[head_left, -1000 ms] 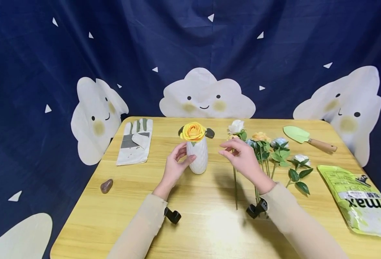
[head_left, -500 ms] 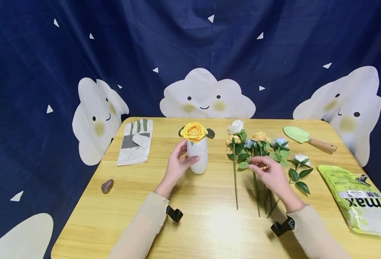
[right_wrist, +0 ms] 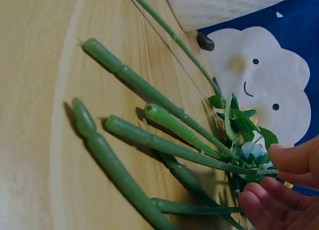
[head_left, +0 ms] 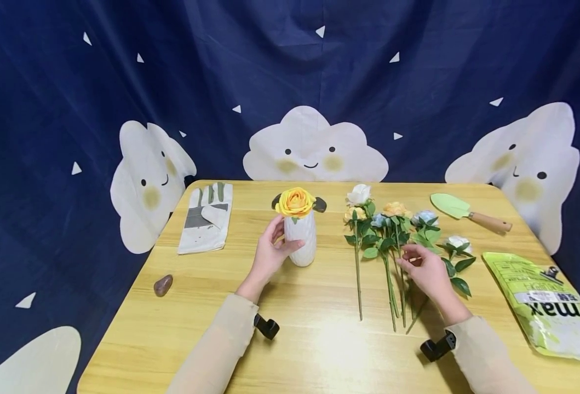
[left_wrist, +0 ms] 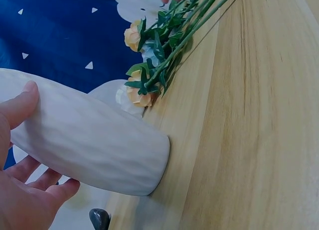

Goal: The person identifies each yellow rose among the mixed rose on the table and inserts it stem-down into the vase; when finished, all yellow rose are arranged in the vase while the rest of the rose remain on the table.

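A white textured vase [head_left: 300,243] stands upright on the table with a yellow-orange rose [head_left: 296,202] at its mouth. My left hand [head_left: 270,249] holds the vase from the left, thumb across its front and fingers behind, as the left wrist view shows. To the right, my right hand [head_left: 425,271] pinches a green stem [right_wrist: 199,158] between thumb and fingers; it leads up to an orange rose [head_left: 395,209]. Around it lie other artificial roses: a blue rose [head_left: 425,218], a white rose [head_left: 458,243] and, separately, a white rose [head_left: 359,194] beside a peach rose [head_left: 355,213].
Dark stones [head_left: 321,204] lie behind the vase, and a brown stone [head_left: 162,285] at left. A gardening glove [head_left: 203,232] rests at the back left. A green trowel [head_left: 451,205] and a green-white bag [head_left: 546,306] with a black clip are at right.
My right hand has moved from beside the vase rightward and down to the rose stems and now pinches one. The left hand stays on the vase.
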`<action>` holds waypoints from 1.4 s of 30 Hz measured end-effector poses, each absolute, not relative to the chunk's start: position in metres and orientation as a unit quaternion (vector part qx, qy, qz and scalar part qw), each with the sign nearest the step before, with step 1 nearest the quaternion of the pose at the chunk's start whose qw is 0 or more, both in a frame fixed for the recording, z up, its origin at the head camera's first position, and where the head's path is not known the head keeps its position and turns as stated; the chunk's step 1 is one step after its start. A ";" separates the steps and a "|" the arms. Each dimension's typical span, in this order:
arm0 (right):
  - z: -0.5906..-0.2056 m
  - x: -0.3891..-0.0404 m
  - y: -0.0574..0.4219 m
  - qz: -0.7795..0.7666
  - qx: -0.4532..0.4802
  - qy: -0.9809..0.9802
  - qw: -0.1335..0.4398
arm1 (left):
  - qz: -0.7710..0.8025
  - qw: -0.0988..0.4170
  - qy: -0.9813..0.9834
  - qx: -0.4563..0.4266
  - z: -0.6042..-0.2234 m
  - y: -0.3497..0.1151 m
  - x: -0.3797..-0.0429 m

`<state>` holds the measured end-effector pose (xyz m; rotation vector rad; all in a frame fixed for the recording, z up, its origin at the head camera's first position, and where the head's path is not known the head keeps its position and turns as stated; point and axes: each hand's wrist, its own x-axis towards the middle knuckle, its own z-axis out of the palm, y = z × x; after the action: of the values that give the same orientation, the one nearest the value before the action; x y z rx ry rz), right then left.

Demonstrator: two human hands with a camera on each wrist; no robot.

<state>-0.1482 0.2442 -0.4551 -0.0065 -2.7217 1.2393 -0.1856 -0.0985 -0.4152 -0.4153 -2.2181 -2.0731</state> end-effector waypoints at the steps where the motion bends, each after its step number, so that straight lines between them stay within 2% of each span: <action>1: -0.456 -0.149 0.245 0.420 -0.007 -0.905 0.069 | -0.675 0.038 -0.724 -0.136 -0.415 -0.099 -0.186; 9: -0.461 -0.155 0.246 0.490 -0.036 -0.871 0.015 | -0.670 0.038 -0.728 -0.141 -0.417 -0.099 -0.186; 12: -0.458 -0.155 0.246 0.505 -0.039 -0.862 0.013 | -0.666 0.039 -0.731 -0.142 -0.417 -0.099 -0.186; 24: -0.404 -0.160 0.238 0.520 0.014 -0.849 0.093 | -0.663 0.033 -0.735 -0.141 -0.419 -0.100 -0.187; 42: -0.284 -0.205 0.145 0.676 0.139 -0.690 0.221 | -0.656 0.034 -0.741 -0.142 -0.416 -0.101 -0.185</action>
<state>-0.2048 0.1446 -0.2841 0.3841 -1.9063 1.8681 -0.1852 -0.1009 -0.4164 -0.4362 -2.2772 -2.0172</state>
